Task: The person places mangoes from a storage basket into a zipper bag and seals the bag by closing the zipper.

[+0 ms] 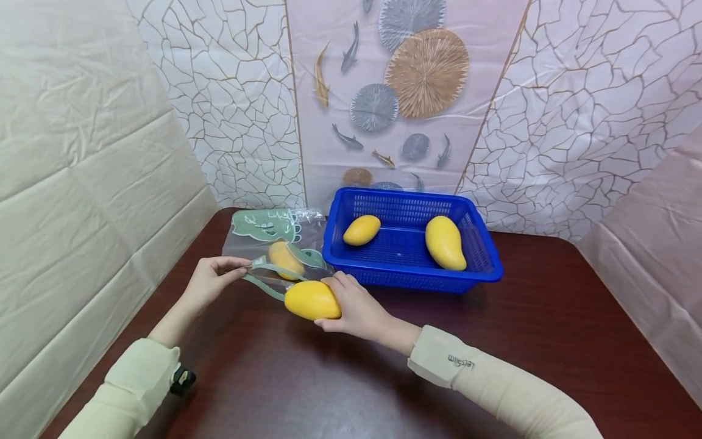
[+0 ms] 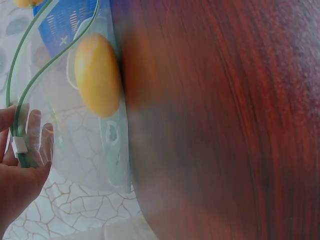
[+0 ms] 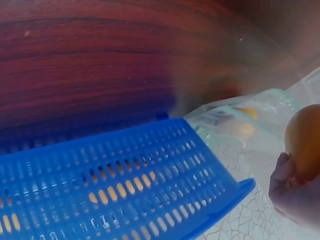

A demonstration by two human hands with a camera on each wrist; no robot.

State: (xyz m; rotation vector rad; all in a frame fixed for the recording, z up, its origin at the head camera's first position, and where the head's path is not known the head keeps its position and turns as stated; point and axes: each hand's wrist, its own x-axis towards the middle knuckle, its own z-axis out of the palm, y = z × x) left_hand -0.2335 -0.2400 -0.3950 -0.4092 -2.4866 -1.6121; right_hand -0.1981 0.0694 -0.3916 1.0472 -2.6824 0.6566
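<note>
Left hand: the left hand (image 1: 211, 281) is pinching the green zip edge of a clear plastic bag (image 1: 274, 241), fingers and thumb closing on the strip and lifting it so the mouth is gaping toward the right; in the left wrist view the fingers (image 2: 35, 131) are showing through the clear film beside the white slider.
Right hand: the right hand (image 1: 353, 308) is gripping a yellow mango (image 1: 312, 299), fingers curling round its far side, and is holding it just at the open mouth of the bag, above the table.
Held mango: it is lying lengthwise, pointing toward the bag opening, still outside the bag as far as the head view shows.
Bag: it is lying flat on the dark wooden table (image 1: 548, 341), touching the left wall of the basket; a green printed pattern is showing at its far end.
Mango in bag: another mango (image 1: 285, 258) is sitting inside the bag, near its mouth.
Basket: a blue plastic basket (image 1: 482, 277) is standing just right of the bag, holding a small mango (image 1: 361, 230) on its left side and a larger mango (image 1: 445, 242) on its right side, well apart.
Backdrop: a patterned sheet with fish and round leaves (image 1: 406, 91) is hanging behind the table.
</note>
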